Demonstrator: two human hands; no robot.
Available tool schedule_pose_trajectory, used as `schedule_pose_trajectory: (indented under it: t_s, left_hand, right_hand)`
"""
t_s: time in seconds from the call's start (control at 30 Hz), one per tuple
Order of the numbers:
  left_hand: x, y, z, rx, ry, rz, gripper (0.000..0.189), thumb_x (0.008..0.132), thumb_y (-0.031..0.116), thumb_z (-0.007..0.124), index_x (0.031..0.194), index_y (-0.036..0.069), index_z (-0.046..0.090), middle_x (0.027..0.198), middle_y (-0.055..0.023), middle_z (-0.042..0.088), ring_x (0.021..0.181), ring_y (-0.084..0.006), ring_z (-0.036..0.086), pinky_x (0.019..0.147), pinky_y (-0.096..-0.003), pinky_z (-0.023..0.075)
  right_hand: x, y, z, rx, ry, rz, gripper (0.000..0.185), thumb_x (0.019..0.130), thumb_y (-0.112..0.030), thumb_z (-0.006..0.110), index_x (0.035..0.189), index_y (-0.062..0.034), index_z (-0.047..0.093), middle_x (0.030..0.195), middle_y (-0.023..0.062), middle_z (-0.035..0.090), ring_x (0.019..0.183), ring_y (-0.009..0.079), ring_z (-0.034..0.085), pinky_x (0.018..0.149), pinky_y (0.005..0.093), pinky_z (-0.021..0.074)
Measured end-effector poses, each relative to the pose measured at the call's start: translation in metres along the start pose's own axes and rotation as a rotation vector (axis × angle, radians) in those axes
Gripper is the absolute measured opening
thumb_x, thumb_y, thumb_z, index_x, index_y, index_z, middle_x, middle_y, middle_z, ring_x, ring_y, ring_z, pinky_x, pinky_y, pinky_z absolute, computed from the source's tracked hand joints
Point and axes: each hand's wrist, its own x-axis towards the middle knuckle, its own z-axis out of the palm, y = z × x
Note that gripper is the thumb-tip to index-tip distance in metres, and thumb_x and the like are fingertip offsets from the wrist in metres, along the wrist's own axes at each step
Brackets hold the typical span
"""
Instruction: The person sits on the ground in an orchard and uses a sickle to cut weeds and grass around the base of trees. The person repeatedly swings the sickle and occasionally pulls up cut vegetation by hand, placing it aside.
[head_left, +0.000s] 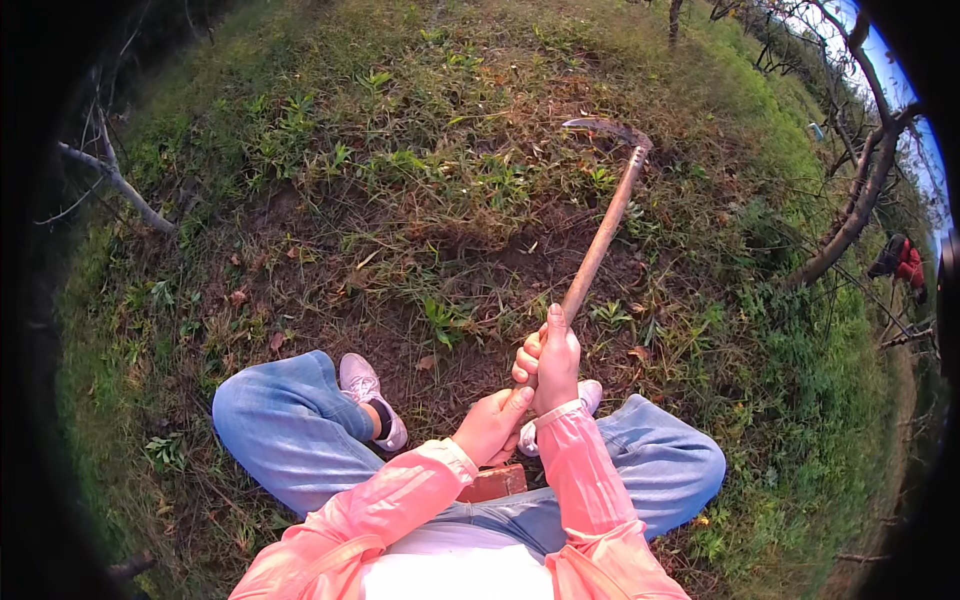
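Observation:
Both hands grip the wooden handle of a sickle (607, 217), which slants up and to the right over the grass. My right hand (551, 360) is closed around the handle, its thumb lying along the wood. Below it and to the left, my left hand (495, 424) holds the lower end of the handle, its fingers partly hidden. At the far end, the curved metal blade (600, 126) points left, above or against the low weeds; which of the two I cannot tell. A reddish-brown block (493, 484) is between my legs, just below the hands.
Weeds and bare soil (390, 262) cover the ground before my shoes (361, 379). A pale bare branch (131, 191) is at the left, a crooked tree trunk (859, 214) at the right. Farther right, a person in red and dark clothes (907, 262) is partly visible.

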Motion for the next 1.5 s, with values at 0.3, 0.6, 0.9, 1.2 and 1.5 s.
schedule_pose_trajectory:
  t_s: [0.3, 0.6, 0.9, 1.2, 1.5]
  left_hand:
    - [-0.028, -0.025, -0.013, 0.031, 0.064, -0.213, 0.036, 0.099, 0.045, 0.044, 0.086, 0.012, 0.045, 0.054, 0.0003, 0.04, 0.035, -0.008, 0.03, 0.031, -0.0242, 0.0206]
    - [-0.055, -0.044, -0.054, 0.026, 0.132, -0.616, 0.05, 0.093, 0.062, 0.041, 0.082, 0.014, 0.046, 0.057, 0.0031, 0.039, 0.036, -0.0051, 0.026, 0.032, -0.023, 0.0159]
    - [-0.009, -0.044, -0.028, -0.196, 0.22, -0.325, 0.045, 0.097, 0.054, 0.043, 0.082, 0.012, 0.044, 0.054, 0.0, 0.039, 0.035, -0.0084, 0.03, 0.032, -0.0241, 0.018]
    - [0.058, -0.02, -0.036, 0.06, 0.064, 0.032, 0.046, 0.098, 0.052, 0.042, 0.076, 0.012, 0.044, 0.055, 0.0031, 0.037, 0.037, -0.0059, 0.028, 0.033, -0.023, 0.019]
    - [0.044, -0.046, -0.056, -0.471, 0.228, -0.383, 0.054, 0.089, 0.069, 0.041, 0.083, 0.015, 0.045, 0.052, 0.0046, 0.037, 0.032, -0.0072, 0.026, 0.031, -0.0239, 0.0168]
  right_hand:
    - [-0.018, 0.05, -0.02, 0.156, 0.082, 0.185, 0.04, 0.096, -0.051, 0.048, 0.08, -0.0158, 0.035, 0.058, -0.003, 0.032, 0.042, 0.0092, 0.032, 0.037, 0.0265, 0.0293]
    - [-0.028, 0.148, -0.038, 0.106, 0.318, 0.438, 0.038, 0.098, -0.046, 0.045, 0.085, -0.0122, 0.034, 0.06, 0.0002, 0.034, 0.042, 0.0118, 0.033, 0.039, 0.0293, 0.0314]
    - [0.023, 0.098, -0.029, -0.024, 0.042, 0.308, 0.033, 0.097, -0.036, 0.053, 0.083, -0.0137, 0.033, 0.056, -0.0033, 0.034, 0.04, 0.0082, 0.033, 0.036, 0.0263, 0.0317]
    - [0.069, 0.041, -0.017, -0.028, 0.12, 0.002, 0.046, 0.096, -0.056, 0.042, 0.083, -0.012, 0.035, 0.056, -0.0021, 0.032, 0.04, 0.0086, 0.031, 0.034, 0.0263, 0.0296]
    - [0.105, 0.122, -0.022, -0.816, 0.147, 0.118, 0.052, 0.097, -0.042, 0.045, 0.071, 0.0018, 0.049, 0.051, 0.0095, 0.053, 0.043, 0.0216, 0.058, 0.039, 0.0353, 0.047]
